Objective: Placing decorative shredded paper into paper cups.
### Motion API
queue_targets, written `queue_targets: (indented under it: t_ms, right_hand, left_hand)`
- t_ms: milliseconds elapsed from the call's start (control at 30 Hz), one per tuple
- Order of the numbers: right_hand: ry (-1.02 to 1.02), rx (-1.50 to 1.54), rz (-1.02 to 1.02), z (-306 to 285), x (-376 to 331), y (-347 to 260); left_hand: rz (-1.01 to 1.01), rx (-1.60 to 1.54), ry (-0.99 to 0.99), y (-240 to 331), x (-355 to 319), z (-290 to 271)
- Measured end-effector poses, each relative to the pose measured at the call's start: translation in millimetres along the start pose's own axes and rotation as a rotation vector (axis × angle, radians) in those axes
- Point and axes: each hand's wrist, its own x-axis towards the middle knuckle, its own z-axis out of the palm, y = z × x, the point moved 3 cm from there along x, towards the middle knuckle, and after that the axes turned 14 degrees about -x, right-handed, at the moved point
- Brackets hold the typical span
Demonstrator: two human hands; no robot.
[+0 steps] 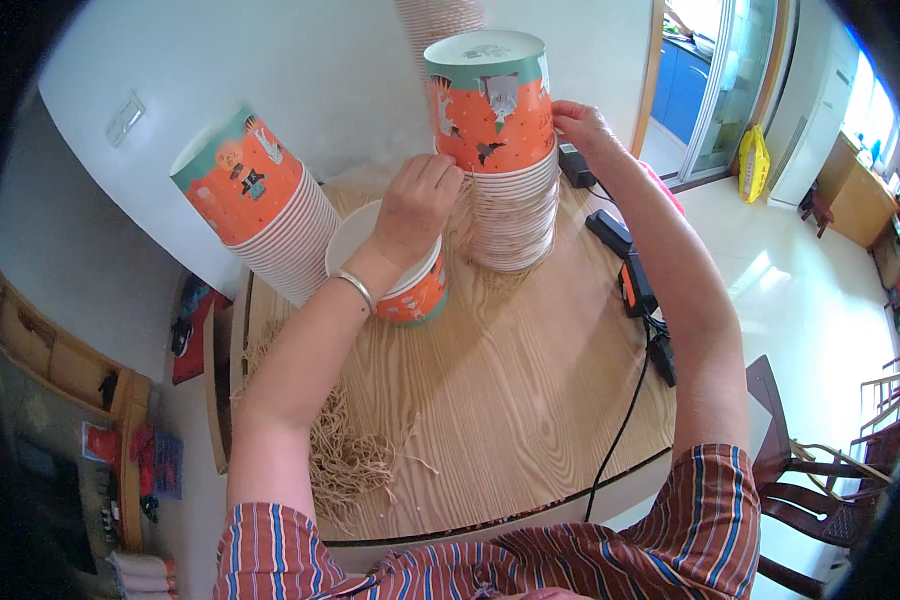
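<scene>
A tall stack of upside-down paper buckets (515,215) stands on the table, the top one (490,120) orange with a green band and cartoon animals. My left hand (417,200), fingers curled, grips the lower left rim of that top bucket. My right hand (587,130) holds its right side, with the fingertips partly hidden. Thin tan strands hang by the stack's rims below my left fingers. Under my left wrist, a single open bucket (418,298) stands upright. A bundle of tan paper twine (350,455) lies beneath my left forearm.
Another leaning stack of upside-down buckets (245,185) is at the left, against the wall. Along the table's right side lie black power adapters (610,232) and a power strip with a cable (637,285). A further stack of pale rims (435,20) rises behind. Chairs (820,510) stand at the right.
</scene>
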Motion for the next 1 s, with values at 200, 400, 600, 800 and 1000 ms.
queue_targets:
  t_ms: [200, 400, 600, 800, 1000]
  right_hand:
    - [-0.024, -0.089, 0.14, -10, -26, -17]
    - [0.01, -0.272, 0.23, -19, -55, 5]
    - [0.013, -0.602, -0.117, 9, -100, -20]
    - [-0.297, -0.537, 0.012, 34, -167, -11]
    - [-0.509, -0.665, -0.039, 106, -225, -74]
  left_hand:
    - [-0.039, -0.024, -0.04, 9, 2, -19]
    - [-0.213, -0.351, 0.167, 72, 39, -94]
    - [-0.143, -0.933, 0.035, 161, 53, -232]
    - [-0.121, -0.796, 0.176, 190, -39, -315]
    - [-0.12, -0.537, 0.337, 218, -54, -346]
